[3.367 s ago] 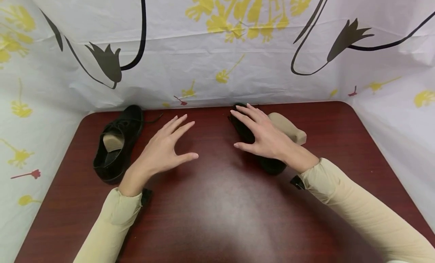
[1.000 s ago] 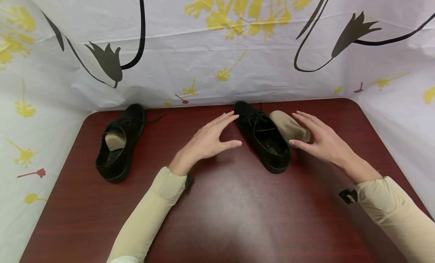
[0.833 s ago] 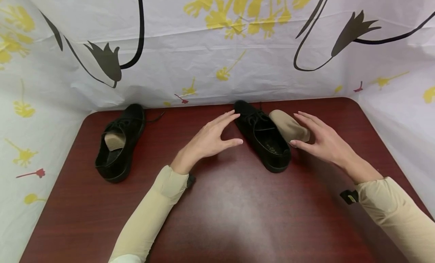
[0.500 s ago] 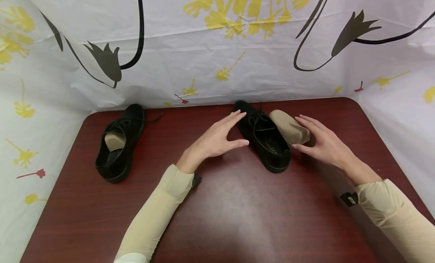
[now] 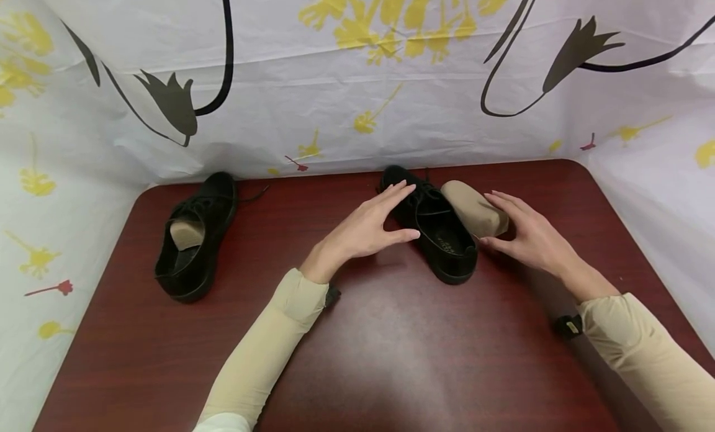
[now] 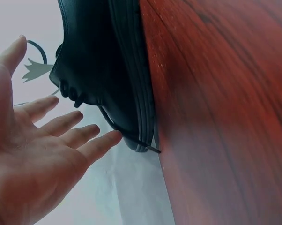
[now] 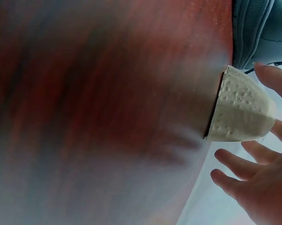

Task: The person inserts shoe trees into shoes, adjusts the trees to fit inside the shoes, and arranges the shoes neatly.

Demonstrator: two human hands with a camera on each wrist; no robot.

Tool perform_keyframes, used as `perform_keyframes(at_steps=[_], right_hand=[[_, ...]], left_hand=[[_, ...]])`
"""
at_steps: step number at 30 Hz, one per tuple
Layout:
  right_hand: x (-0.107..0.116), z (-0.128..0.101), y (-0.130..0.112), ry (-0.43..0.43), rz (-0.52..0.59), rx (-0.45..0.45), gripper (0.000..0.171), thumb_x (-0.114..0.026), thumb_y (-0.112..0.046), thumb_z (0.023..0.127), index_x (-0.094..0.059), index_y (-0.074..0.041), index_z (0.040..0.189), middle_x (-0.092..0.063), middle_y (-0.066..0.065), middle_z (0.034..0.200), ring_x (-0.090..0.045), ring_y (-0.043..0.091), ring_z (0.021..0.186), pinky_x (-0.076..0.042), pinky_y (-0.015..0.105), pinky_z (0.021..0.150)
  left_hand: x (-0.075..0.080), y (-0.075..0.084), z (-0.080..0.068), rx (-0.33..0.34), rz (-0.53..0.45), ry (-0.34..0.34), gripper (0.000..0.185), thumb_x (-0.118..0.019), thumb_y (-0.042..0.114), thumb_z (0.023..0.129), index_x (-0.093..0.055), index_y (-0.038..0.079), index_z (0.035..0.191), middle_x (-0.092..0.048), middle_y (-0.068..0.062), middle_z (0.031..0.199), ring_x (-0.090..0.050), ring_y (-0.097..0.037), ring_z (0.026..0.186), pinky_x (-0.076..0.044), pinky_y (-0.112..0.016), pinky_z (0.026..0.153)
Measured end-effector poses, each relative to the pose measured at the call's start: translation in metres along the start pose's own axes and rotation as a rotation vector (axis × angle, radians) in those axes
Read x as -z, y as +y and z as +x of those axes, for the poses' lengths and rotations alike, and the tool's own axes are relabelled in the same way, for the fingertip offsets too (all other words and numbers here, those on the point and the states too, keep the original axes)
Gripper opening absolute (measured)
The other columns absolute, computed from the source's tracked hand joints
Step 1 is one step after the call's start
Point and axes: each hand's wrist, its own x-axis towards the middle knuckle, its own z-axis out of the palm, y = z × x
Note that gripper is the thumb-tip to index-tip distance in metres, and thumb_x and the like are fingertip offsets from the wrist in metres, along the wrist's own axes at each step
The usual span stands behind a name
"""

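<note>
A black lace-up shoe (image 5: 441, 239) lies at the back middle of the dark red table (image 5: 391, 357), toe pointing away. A beige shoe insert (image 5: 475, 208) lies against its right side. My left hand (image 5: 391, 216) is open, hovering at the shoe's left side with straight fingers by the toe. The left wrist view shows a small gap between the left hand (image 6: 42, 154) and the shoe (image 6: 103, 70). My right hand (image 5: 511, 224) is open, its fingers spread just right of the insert. In the right wrist view the right hand (image 7: 258, 187) cups around the insert (image 7: 239, 110) without gripping it.
A second black shoe (image 5: 192, 233) lies at the back left with a beige insert (image 5: 186, 232) inside it, lace trailing to the right. White sheeting printed with yellow and black shapes (image 5: 335, 97) walls the table at the back and sides.
My left hand has moved right from mid-table to the shoe's left side. My right hand has left the top of the shoe and closed in on the insert from the right.
</note>
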Motion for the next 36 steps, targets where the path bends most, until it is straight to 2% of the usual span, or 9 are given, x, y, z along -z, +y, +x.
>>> perform_keyframes(at_steps=[5, 8, 16, 23, 30, 36], right_hand=[[-0.002, 0.002, -0.001, 0.005, -0.005, 0.002, 0.080, -0.086, -0.023, 0.078, -0.047, -0.012, 0.148, -0.042, 0.016, 0.151, -0.039, 0.036, 0.138, -0.036, 0.055, 0.105], [-0.003, 0.003, -0.003, 0.016, -0.007, 0.018, 0.077, -0.086, -0.022, 0.078, -0.050, -0.011, 0.146, -0.044, 0.016, 0.150, -0.040, 0.035, 0.138, -0.036, 0.052, 0.106], [-0.005, 0.004, -0.002, 0.001, -0.024, 0.012, 0.070, -0.084, -0.017, 0.080, -0.054, -0.009, 0.142, -0.044, 0.018, 0.148, -0.043, 0.038, 0.134, -0.039, 0.056, 0.099], [-0.006, 0.006, -0.001, -0.011, -0.023, 0.003, 0.069, -0.084, -0.017, 0.081, -0.053, -0.007, 0.142, -0.046, 0.020, 0.146, -0.044, 0.040, 0.133, -0.038, 0.056, 0.101], [-0.006, 0.005, -0.002, -0.015, -0.019, -0.019, 0.068, -0.083, -0.018, 0.082, -0.053, -0.006, 0.142, -0.048, 0.021, 0.145, -0.045, 0.039, 0.133, -0.037, 0.055, 0.103], [-0.004, 0.002, -0.004, -0.023, -0.009, -0.067, 0.065, -0.082, -0.016, 0.084, -0.053, -0.008, 0.142, -0.055, 0.018, 0.140, -0.054, 0.036, 0.124, -0.041, 0.053, 0.099]], left_hand=[[-0.003, 0.003, 0.003, -0.014, -0.014, -0.009, 0.083, -0.064, 0.054, 0.093, -0.022, 0.027, 0.160, -0.015, 0.007, 0.165, -0.006, -0.005, 0.150, -0.022, -0.041, 0.119], [-0.005, 0.003, 0.006, -0.019, -0.011, -0.008, 0.082, -0.064, 0.052, 0.094, -0.023, 0.026, 0.160, -0.016, 0.002, 0.166, -0.010, -0.013, 0.151, -0.023, -0.043, 0.119], [-0.007, 0.004, 0.010, -0.005, -0.016, -0.032, 0.079, -0.061, 0.052, 0.095, -0.024, 0.026, 0.159, -0.014, 0.000, 0.166, -0.015, -0.017, 0.151, -0.027, -0.044, 0.117], [-0.009, 0.005, 0.013, 0.004, 0.000, 0.006, 0.072, -0.059, 0.051, 0.097, -0.030, 0.025, 0.158, -0.019, 0.000, 0.165, -0.024, -0.020, 0.149, -0.029, -0.044, 0.116], [-0.013, 0.005, 0.016, 0.003, -0.006, 0.042, 0.065, -0.058, 0.045, 0.099, -0.035, 0.023, 0.156, -0.023, 0.000, 0.163, -0.026, -0.019, 0.147, -0.030, -0.041, 0.116], [-0.014, 0.007, 0.022, -0.001, 0.008, 0.049, 0.064, -0.058, 0.045, 0.099, -0.037, 0.023, 0.155, -0.024, 0.001, 0.163, -0.028, -0.018, 0.147, -0.029, -0.039, 0.116]])
